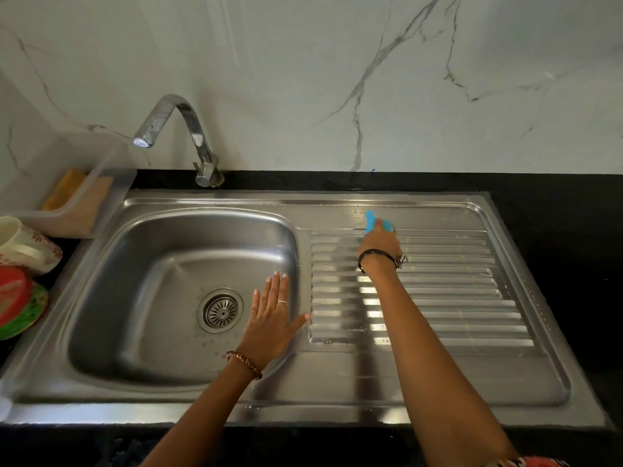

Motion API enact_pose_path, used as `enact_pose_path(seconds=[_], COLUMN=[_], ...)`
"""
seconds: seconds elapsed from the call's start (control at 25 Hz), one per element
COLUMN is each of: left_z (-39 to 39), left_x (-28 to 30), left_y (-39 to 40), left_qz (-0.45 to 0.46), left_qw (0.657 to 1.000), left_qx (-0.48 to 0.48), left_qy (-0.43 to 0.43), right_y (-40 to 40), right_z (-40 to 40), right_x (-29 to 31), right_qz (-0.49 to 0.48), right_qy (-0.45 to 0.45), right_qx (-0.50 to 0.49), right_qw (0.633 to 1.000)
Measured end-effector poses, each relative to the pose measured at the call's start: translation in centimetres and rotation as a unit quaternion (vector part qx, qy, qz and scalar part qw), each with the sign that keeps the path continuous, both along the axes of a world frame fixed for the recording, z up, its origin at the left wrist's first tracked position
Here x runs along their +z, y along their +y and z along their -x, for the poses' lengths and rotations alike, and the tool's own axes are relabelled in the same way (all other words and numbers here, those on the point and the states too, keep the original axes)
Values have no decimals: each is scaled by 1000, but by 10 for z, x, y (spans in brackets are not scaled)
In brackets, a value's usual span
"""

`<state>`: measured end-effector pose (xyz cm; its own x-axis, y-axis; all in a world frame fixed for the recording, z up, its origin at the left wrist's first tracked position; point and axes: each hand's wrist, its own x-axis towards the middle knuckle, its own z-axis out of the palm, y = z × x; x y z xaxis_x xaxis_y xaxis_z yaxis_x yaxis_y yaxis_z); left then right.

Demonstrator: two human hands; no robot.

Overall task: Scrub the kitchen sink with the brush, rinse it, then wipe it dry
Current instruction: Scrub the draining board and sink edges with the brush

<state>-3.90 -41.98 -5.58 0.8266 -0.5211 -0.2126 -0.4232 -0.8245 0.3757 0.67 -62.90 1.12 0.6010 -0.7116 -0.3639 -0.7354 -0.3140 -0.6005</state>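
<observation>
A stainless steel sink [337, 382] fills the view, with its bowl on the left and a ribbed drainboard [455, 298] on the right. My right hand [379, 244] grips a blue brush [371, 220] and holds it on the far end of the drainboard, near the back rim. Only the brush's blue top shows past my fingers. My left hand [271, 318] lies flat with fingers spread at the bowl's right edge, holding nothing. The drain strainer [220, 310] sits in the bowl floor. A chrome tap [182, 129] arches over the back left, with no water running.
A clear plastic container [84, 197] with a yellow sponge [64, 189] stands at the back left. A floral mug [23, 244] and red and green plates [20, 306] lie left of the sink. Black countertop [556, 214] surrounds the sink, with a marble wall behind.
</observation>
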Motion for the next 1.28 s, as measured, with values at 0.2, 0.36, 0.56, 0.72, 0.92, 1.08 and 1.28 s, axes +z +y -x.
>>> enact_pose_path(seconds=[0.2, 0.36, 0.56, 0.72, 0.92, 1.08, 1.28], left_z=[-2, -1, 1, 3, 10, 21, 43], left_x=[1, -1, -7, -15, -22, -22, -23], left_y=[-8, -9, -10, 1, 16, 24, 42], left_qz=[2, 9, 13, 15, -4, 18, 6], left_qw=[1000, 1000, 999, 997, 997, 996, 997], left_qx=[15, 15, 33, 52, 66, 67, 44], left_qy=[16, 20, 39, 57, 50, 57, 64], right_y=[4, -21, 11, 16, 42, 46, 91], right_z=[-16, -23, -36, -38, -42, -43, 60], right_x=[-9, -9, -7, -16, -22, -24, -40], right_qz=[-138, -68, -177, -91, -88, -99, -121], right_qy=[-12, -55, -42, -85, -44, -72, -17], right_qx=[117, -63, 98, -21, 194, 232, 293], right_qw=[983, 994, 978, 992, 976, 965, 948])
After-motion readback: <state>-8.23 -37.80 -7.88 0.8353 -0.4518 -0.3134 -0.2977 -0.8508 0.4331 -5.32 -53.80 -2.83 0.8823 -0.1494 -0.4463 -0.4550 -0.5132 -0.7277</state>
